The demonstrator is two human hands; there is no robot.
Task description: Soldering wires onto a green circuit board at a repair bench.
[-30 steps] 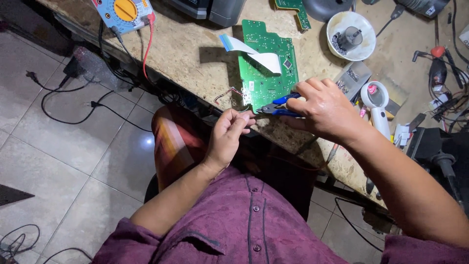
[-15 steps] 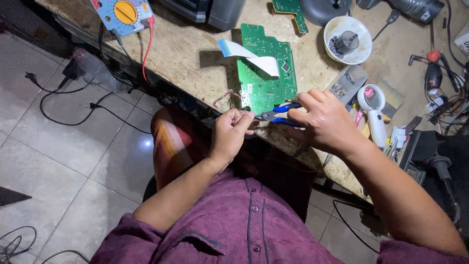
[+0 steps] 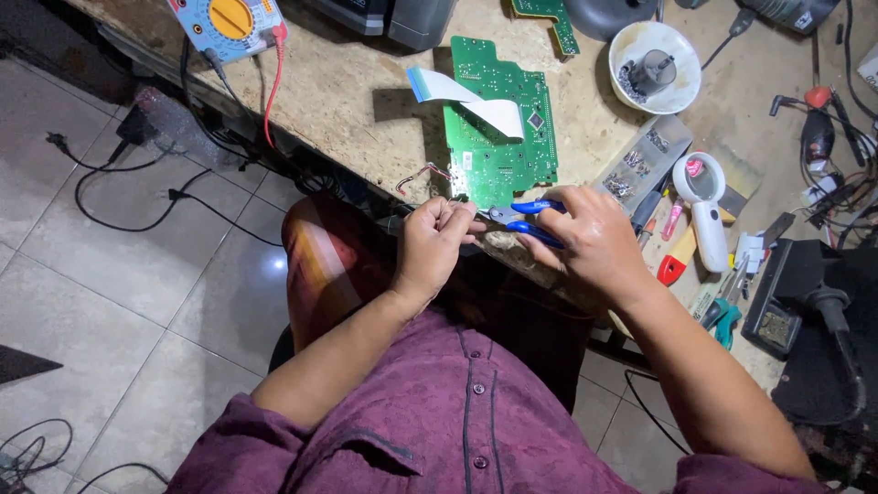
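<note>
My right hand grips blue-handled cutting pliers at the near edge of the stone workbench. The plier jaws point left toward my left hand, whose fingers pinch a thin wire that runs out from a green circuit board. The board lies flat just beyond both hands, and a white ribbon cable curls across it.
A multimeter with red and black leads sits at the bench's far left. To the right are a white bowl holding a small motor, a clear screw box, a white magnifier and a soldering stand. Cables trail over the tiled floor.
Both hands have stayed together at the bench edge. My view has shifted slightly, and the pliers now sit closer to my left fingers.
</note>
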